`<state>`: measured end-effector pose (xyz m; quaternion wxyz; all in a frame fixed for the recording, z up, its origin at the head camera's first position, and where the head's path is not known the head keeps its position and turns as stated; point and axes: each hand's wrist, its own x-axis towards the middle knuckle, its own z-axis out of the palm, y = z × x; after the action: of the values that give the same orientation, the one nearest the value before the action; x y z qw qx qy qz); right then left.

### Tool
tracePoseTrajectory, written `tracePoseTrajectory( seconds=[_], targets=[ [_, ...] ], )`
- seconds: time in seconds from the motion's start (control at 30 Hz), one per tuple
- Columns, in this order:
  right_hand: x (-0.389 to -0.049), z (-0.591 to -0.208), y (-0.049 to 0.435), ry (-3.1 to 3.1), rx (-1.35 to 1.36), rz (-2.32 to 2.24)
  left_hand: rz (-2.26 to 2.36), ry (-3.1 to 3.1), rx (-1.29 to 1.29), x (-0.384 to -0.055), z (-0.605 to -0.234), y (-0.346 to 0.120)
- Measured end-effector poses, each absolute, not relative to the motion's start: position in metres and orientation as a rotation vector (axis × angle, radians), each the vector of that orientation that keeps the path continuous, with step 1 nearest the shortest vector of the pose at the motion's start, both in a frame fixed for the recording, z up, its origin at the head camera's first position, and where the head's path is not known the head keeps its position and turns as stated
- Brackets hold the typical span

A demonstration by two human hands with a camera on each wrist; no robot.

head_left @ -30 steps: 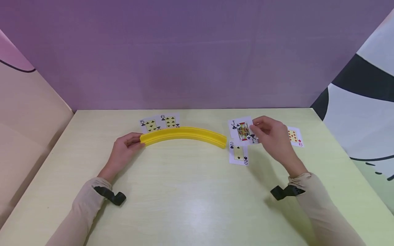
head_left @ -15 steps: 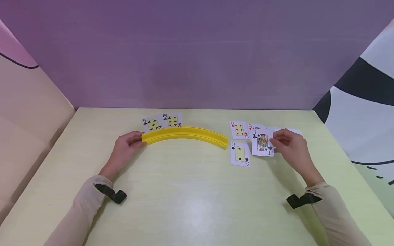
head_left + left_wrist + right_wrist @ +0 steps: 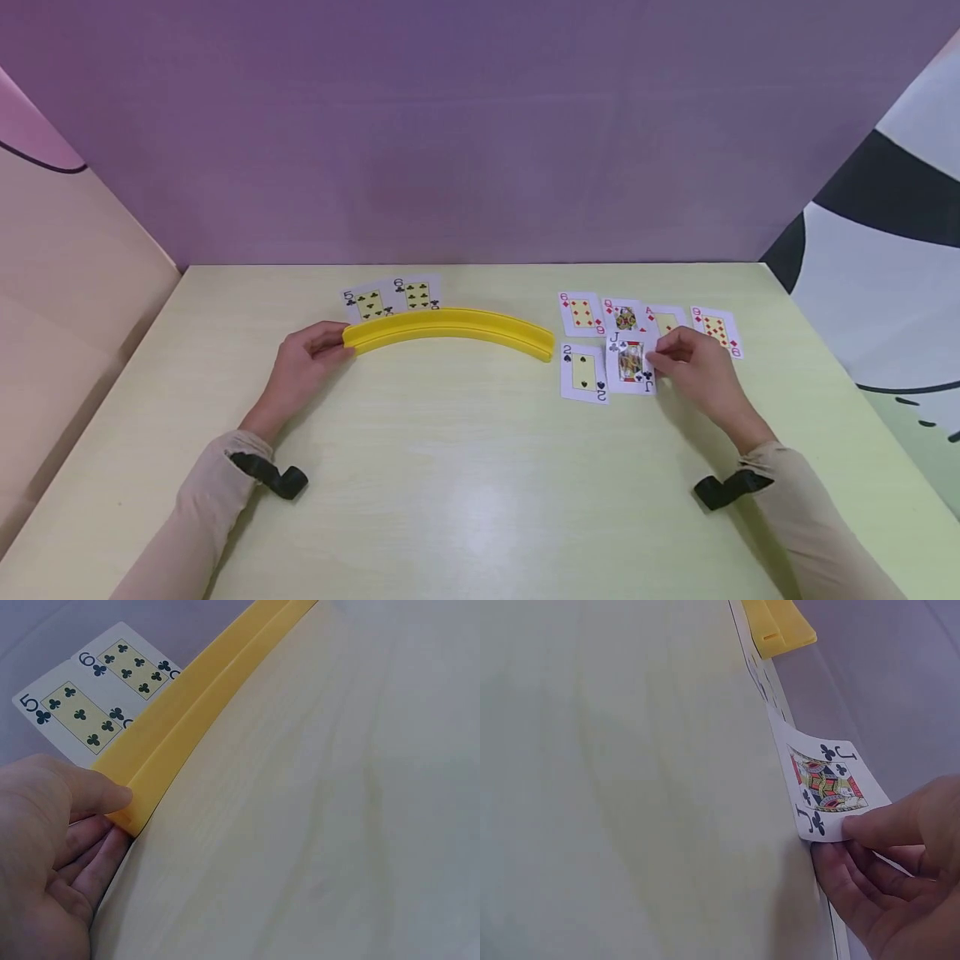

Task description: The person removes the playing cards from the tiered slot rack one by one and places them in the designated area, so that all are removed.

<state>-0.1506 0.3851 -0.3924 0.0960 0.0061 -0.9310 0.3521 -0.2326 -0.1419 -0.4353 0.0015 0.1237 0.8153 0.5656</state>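
Observation:
My left hand (image 3: 303, 367) pinches the left end of a curved yellow card holder (image 3: 450, 322), thumb on its front face in the left wrist view. Two cards stand in the holder's left part: a five of clubs (image 3: 79, 712) and a six of clubs (image 3: 131, 667). With thumb and fingers, my right hand (image 3: 701, 375) pinches the right edge of a jack of clubs (image 3: 630, 364), face up. That jack lies just right of a two of spades (image 3: 583, 373) and below a queen of diamonds (image 3: 624, 317); whether it fully touches the table is unclear.
In the back row on the table (image 3: 450, 500) lie a six of diamonds (image 3: 581, 314), an ace of diamonds (image 3: 667, 318) partly behind my right hand, and another diamond card (image 3: 716, 329) at the right. A purple panel (image 3: 480, 133) rises along the table's back edge.
My right hand has carried the jack of clubs rightward from over the six of diamonds, then down beside the two of spades. The left hand and card holder have stayed in place.

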Motion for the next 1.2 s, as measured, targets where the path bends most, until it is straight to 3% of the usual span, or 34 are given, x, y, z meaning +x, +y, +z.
tracePoseTrajectory(
  seconds=[1.2],
  targets=[
    [-0.150, -0.385, 0.380, -2.936, -0.059, 0.901, 1.714, 2.607, 0.362, -0.232, -0.436, -0.153]
  ],
)
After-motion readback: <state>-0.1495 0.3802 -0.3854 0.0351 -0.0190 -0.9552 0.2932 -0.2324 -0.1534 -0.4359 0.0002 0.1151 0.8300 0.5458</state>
